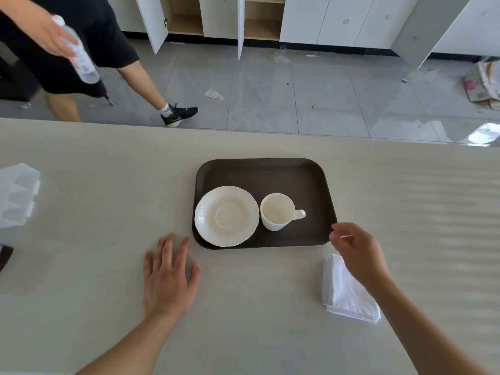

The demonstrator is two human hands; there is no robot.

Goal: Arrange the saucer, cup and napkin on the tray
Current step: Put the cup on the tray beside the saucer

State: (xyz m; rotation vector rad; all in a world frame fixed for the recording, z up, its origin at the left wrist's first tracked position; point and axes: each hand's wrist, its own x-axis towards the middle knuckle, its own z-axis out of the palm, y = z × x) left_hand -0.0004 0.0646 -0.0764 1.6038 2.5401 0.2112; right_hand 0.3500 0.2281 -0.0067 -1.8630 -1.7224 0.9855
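Note:
A dark brown tray (259,174) lies on the pale table. On its left part rests a white saucer (226,215), overlapping the tray's near-left rim. To the right of the saucer a white cup (276,212) stands upright on the tray, its handle pointing right. A stack of folded white napkins (346,290) lies on the table just off the tray's near-right corner. My left hand (169,274) rests flat on the table, fingers spread, near the tray's near-left corner. My right hand (357,253) hovers over the tray's near-right corner and the napkins, fingers loosely curled, holding nothing.
A clear plastic box (16,196) sits at the table's left edge, with a dark object (5,255) below it. Beyond the table's far edge a person (81,44) walks by holding a plastic bottle (78,52). White cabinets (297,17) with open doors line the back wall.

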